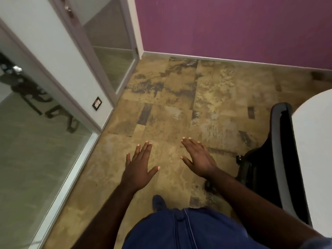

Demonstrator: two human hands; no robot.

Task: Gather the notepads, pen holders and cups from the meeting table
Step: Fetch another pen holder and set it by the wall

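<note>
No notepads, pen holders or cups in view here, just a curved white slice of the surface (316, 141) at the right edge, nothing visible on that bit. Both hands are held out over the mottled tan floor (179, 105), palms down, fingers straight and spread, holding nothing: left hand (138, 168), right hand (198, 157). A black office chair (280, 159) sits against the surface. Purple wall (233, 27) ahead, glass partition (36, 141) on the left.

Showing no readable text anywhere. Bearing only a small red-and-white mark, too blurred to read, on the dark wall plate (97, 103) near the lower edge of the white partition (59, 56).
</note>
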